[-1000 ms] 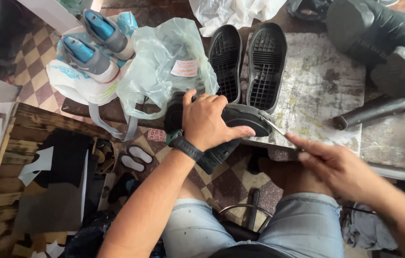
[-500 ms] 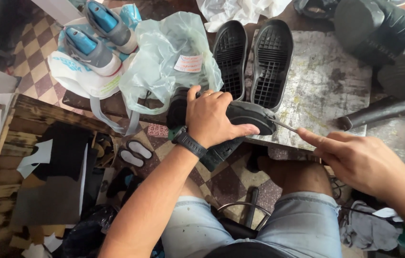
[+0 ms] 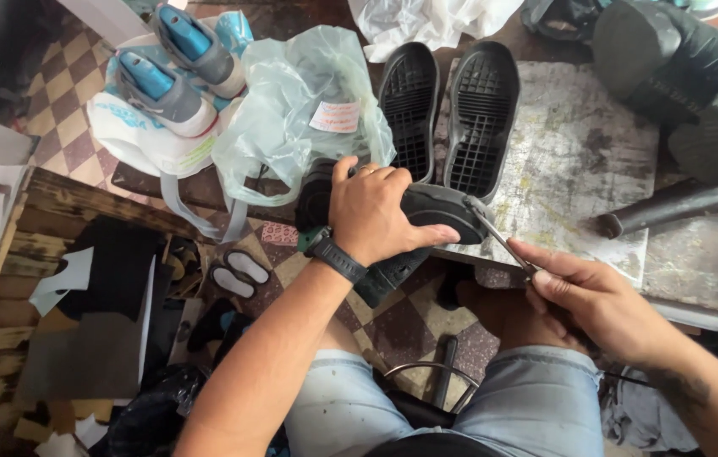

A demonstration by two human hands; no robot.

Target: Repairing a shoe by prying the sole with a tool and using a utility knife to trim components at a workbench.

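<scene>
Pressing down over a black shoe at the near edge of the worn surface, the left hand is clamped across its upper, while the right hand pinches a thin metal tool whose tip meets the shoe's toe. Just beyond the shoe lie two black soles; the shoe looks light, its sole stiff, best gripped mid-body
</scene>
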